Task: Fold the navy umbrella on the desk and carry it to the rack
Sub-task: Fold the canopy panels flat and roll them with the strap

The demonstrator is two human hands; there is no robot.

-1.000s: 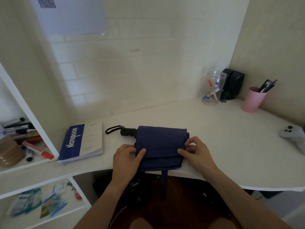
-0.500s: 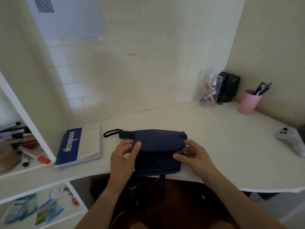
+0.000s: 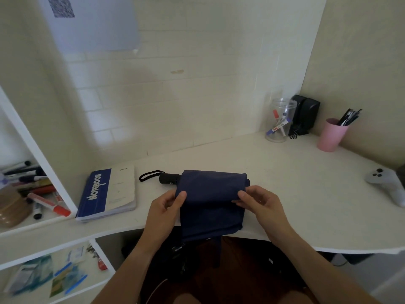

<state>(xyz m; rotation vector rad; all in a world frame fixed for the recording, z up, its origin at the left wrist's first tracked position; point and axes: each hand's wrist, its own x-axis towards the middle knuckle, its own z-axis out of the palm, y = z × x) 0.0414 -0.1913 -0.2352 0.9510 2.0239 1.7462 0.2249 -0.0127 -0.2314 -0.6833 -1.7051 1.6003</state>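
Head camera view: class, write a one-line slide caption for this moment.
Both hands, left and right, pinch the navy umbrella canopy's side edges, folding it on the white desk.

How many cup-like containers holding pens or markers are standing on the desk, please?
2. A clear jar with markers stands by the back wall beside the black speakers; a pink cup of dark pens stands right of them. More markers lie loose on the left shelf.

Umbrella (image 3: 210, 207) lower fabric hidden below desk (image 3: 306, 194) edge; controller (image 3: 385, 183) cropped.
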